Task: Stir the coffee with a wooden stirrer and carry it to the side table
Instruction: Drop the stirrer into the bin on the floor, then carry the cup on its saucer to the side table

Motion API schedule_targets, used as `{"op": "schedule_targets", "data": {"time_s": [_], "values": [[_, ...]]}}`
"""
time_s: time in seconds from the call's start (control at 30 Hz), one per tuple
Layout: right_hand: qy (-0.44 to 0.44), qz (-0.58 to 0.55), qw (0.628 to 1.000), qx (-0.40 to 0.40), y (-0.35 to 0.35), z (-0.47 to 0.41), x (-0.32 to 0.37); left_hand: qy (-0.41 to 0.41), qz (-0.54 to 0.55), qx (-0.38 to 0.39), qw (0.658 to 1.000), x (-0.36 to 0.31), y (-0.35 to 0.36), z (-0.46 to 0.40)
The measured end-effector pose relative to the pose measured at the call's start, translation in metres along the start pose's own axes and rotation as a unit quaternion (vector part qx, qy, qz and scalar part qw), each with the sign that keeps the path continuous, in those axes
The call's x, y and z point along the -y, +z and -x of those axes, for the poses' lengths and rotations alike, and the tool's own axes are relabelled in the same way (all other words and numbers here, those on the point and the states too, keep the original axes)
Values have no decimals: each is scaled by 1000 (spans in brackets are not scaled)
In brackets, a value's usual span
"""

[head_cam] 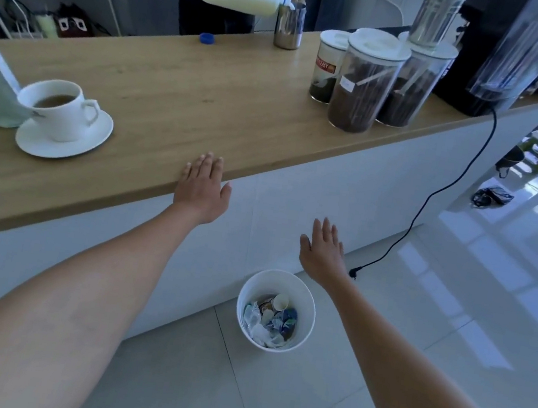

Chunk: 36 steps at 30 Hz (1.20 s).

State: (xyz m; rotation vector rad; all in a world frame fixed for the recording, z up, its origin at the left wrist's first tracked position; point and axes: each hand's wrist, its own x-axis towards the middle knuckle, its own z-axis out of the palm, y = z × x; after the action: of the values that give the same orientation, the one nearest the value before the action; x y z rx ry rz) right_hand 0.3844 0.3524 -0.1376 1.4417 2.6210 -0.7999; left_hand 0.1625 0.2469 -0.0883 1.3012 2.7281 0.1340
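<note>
Head view. Left hand [202,186] flat, fingers spread, fingertips on the counter [179,94] edge, grasping nothing. Right hand [323,249] open in the air below the counter, empty. Coffee cup [58,108] upright on its saucer [62,140], at about 10 o'clock from the left hand, handle toward 3 o'clock. No wooden stirrer visible. Judgement: find a stirrer first, then steady the saucer while stirring gently; the coffee sits well below the rim, so a spill seems unlikely.

The label on the leftmost clear canister [328,67] seems to end in "EASY".
</note>
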Motion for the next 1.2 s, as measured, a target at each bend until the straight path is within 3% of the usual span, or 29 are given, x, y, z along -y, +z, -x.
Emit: {"op": "schedule_targets", "data": {"time_s": [0.27,0.57,0.73,0.87,1.0,1.1,1.2], "values": [[-139,111,984,-26,-27,-19,60,-36,16,3,999,14,-16,17],[-249,118,961,-24,-30,-37,153,-160,62,-26,985,81,-50,49],[-320,98,942,-22,-17,-46,233,-260,82,-72,959,151,-69,70],[-321,60,945,8,-6,-56,273,-301,153,-76,938,181,-79,75],[-306,-48,950,27,6,-66,318,-351,263,-72,896,220,-95,68],[-242,-184,950,76,3,-72,345,-371,345,-78,859,244,-104,57],[-129,-303,932,149,0,-82,374,-396,458,-77,792,264,-111,44]]}}
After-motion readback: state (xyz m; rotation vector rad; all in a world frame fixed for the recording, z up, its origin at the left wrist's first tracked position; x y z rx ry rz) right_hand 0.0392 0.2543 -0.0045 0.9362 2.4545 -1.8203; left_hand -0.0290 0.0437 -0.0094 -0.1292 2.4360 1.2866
